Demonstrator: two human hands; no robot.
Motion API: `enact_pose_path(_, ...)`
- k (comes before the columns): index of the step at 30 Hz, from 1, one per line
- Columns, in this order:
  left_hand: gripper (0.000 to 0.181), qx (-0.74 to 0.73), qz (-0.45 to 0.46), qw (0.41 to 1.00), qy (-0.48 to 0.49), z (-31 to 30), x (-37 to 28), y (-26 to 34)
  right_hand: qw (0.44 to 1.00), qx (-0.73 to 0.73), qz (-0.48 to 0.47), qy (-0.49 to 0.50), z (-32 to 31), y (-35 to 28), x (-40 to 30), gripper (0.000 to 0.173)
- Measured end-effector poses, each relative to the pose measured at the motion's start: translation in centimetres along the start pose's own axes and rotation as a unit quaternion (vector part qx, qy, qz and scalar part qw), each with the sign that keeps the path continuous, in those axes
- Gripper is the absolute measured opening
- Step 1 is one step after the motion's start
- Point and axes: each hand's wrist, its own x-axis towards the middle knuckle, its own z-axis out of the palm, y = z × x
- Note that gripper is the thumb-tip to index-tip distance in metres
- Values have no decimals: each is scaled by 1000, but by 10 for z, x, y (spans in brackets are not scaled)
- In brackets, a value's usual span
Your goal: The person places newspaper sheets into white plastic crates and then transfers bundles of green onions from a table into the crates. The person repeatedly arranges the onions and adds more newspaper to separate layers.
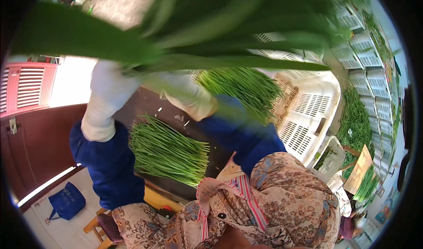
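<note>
My left hand (112,80), in a pale glove, is raised at the upper left, closed around the base of a bunch of long green leafy stalks (205,34) that blurs across the top of the view, close to the camera. My right hand (188,93), also gloved, is beside the lower part of the bunch; leaves cover its fingers, so its grip cannot be made out. Below the hands a pile of green stalks (170,150) lies on the dark table (152,100). More stalks (241,87) lie beyond my right forearm, by a white plastic crate.
A large white slotted crate (304,117) stands at the right, with stacked white crates (366,51) and heaped greens (357,117) behind. A brown door (49,143) and a blue bag (67,201) are at the left. Part of another person (348,227) shows at the lower right.
</note>
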Motion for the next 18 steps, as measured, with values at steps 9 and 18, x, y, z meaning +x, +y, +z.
enact_pose_path(9,35,427,138,791,-416,294,132,13,907,253,7,336,-251,-31,-144,42)
enact_pose_path(18,30,468,68,695,-541,475,184,-125,774,342,39,531,-388,42,-141,26)
